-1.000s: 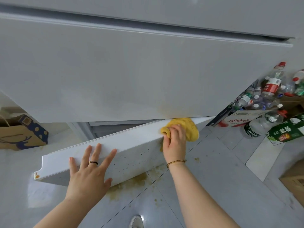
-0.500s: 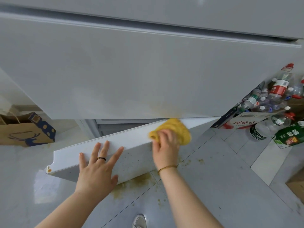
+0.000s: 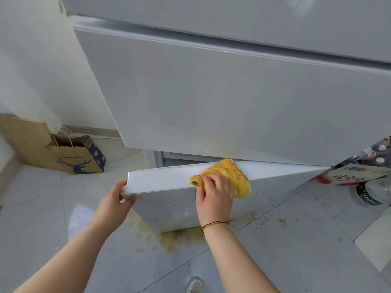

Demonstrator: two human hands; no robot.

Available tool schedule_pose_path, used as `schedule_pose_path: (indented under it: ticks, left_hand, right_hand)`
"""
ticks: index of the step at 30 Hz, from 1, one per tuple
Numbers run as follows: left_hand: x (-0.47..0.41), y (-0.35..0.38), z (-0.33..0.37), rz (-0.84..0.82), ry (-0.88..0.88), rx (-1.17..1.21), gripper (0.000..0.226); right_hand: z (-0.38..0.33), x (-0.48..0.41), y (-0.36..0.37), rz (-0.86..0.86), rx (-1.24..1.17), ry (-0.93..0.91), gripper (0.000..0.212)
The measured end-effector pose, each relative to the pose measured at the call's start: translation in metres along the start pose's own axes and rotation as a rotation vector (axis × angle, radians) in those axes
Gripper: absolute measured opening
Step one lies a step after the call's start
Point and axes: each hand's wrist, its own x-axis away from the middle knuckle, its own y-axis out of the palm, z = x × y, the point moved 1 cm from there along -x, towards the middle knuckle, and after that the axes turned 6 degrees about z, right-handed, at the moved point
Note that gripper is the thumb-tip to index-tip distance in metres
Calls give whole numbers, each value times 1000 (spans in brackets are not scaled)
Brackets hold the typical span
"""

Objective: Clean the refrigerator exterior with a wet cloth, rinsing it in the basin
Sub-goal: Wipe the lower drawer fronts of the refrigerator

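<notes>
Now | right hand clutches cloth on door top | left hand grips door corner

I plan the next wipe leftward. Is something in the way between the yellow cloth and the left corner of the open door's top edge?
Nothing visible lies on the top edge between the yellow cloth and its left end. Only the left hand grips that end itself.

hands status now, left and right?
Left hand: grips the end of the lower door.
Right hand: holds the yellow cloth against that door's top edge.
</notes>
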Motion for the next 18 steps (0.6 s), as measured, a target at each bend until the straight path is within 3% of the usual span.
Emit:
schedule_pose_path:
  ticks: [4,6,8,11,13,15,18]
  left_hand:
    - [-16,-13,-6,-44,32,85,31]
    - [-27,-19,-6,-57,44,114,30]
    - [-36,-22,-9,-72,88,132,21]
    - [-43,-26,-12,-61,149,54,31]
    - [-45,-28,-15,-72,167,36,37]
    - [-48,-30,-18,-118,200,89,27]
    - [-56,-30,-21,-172,189,139,24]
  right_hand:
    - [-44,-1,17,-44,-63,-93,12]
    - [-72,-2,28,-113,-108,-113,20]
    - [-104,2,39,-162,-150,-153,9]
    - [-142,3,47,-260,-224,-201,30]
    - [-142,2,50,-268,-248,-271,30]
    - [-125,0,50,-270,-244,-353,30]
    - [-85,-9,38,-229,-147,-276,33]
